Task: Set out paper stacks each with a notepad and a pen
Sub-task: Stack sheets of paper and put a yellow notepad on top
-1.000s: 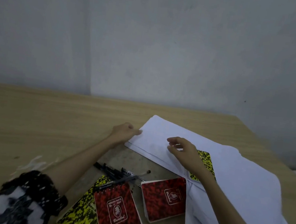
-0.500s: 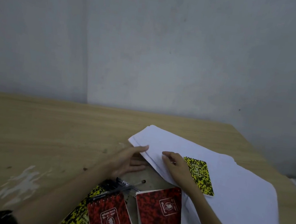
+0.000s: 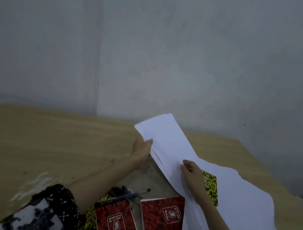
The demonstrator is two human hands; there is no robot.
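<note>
Above the table (image 3: 47,139), both hands (left hand (image 3: 141,149), right hand (image 3: 192,173)) grip lifted paper sheets (image 3: 166,142).

A sheaf of white paper sheets (image 3: 165,136) stood tilted up off the wooden table, far end raised. More loose white sheets (image 3: 241,204) sprawled rightward, a yellow-and-black speckled notepad (image 3: 211,188) lying on them. Two red spiral notepads (image 3: 119,224) (image 3: 162,216) lay nearer, dark pens (image 3: 132,194) clustered just beyond them.
</note>
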